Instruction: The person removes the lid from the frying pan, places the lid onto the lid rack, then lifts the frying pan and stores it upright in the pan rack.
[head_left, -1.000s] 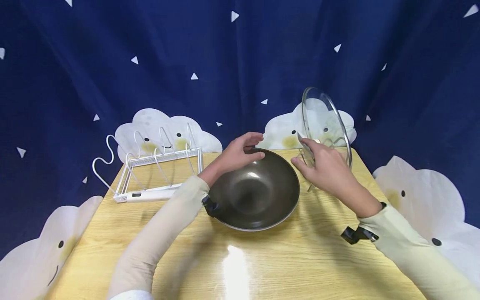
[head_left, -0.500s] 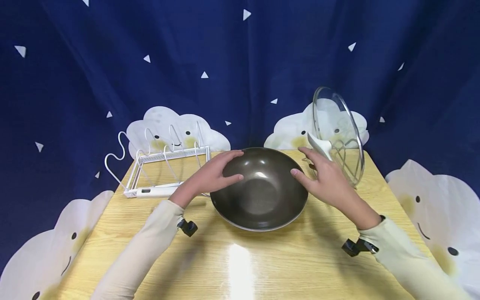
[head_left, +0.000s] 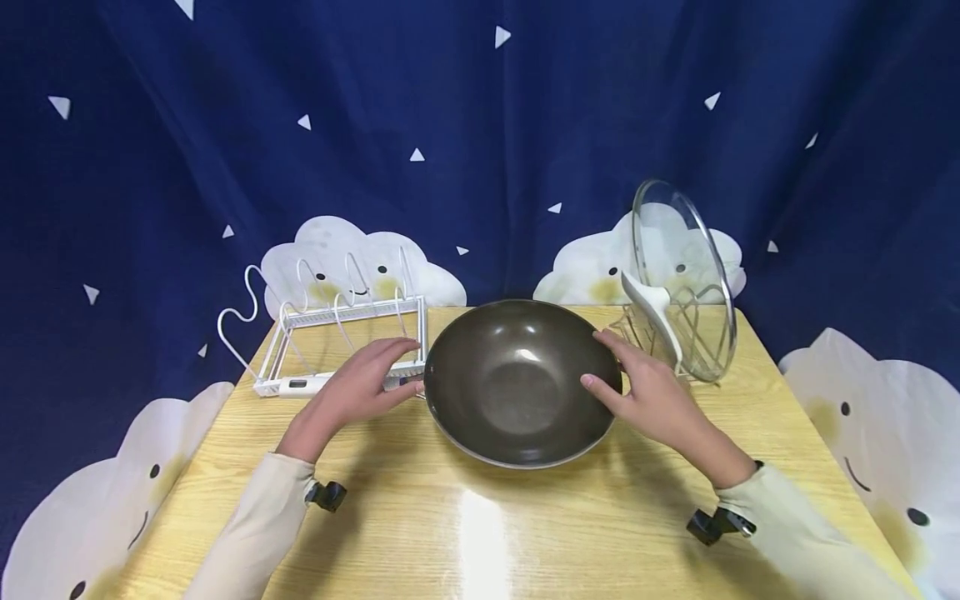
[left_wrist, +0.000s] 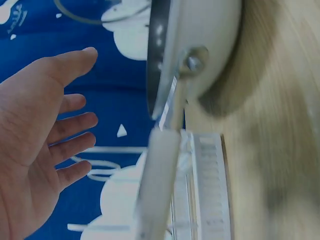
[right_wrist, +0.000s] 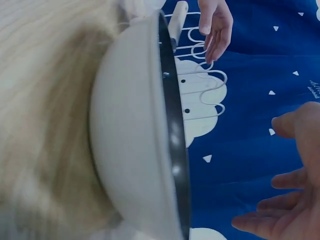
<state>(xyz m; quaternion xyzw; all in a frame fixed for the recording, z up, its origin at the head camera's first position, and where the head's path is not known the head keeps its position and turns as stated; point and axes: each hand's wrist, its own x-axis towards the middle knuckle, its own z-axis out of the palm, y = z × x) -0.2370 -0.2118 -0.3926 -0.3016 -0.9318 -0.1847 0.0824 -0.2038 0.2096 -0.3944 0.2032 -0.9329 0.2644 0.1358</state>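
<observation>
A dark wok with a pale outside stands on the wooden table, its white handle pointing left. Above that handle hovers my left hand, fingers loosely spread and holding nothing; the left wrist view shows it apart from the handle. At the wok's right rim is my right hand, thumb over the inside in the head view. A gap shows between this hand and the wok in the right wrist view. Behind it a glass lid with a white handle stands upright in a wire stand.
A white wire rack with several looped dividers stands at the back left, beside and behind the wok handle. A blue curtain with white clouds closes off the far side. Small black cameras sit on both wrists.
My left hand has moved left and nearer, from over the wok to above its handle. The right hand has come away from the lid to the wok's right rim. The lid stays upright.
</observation>
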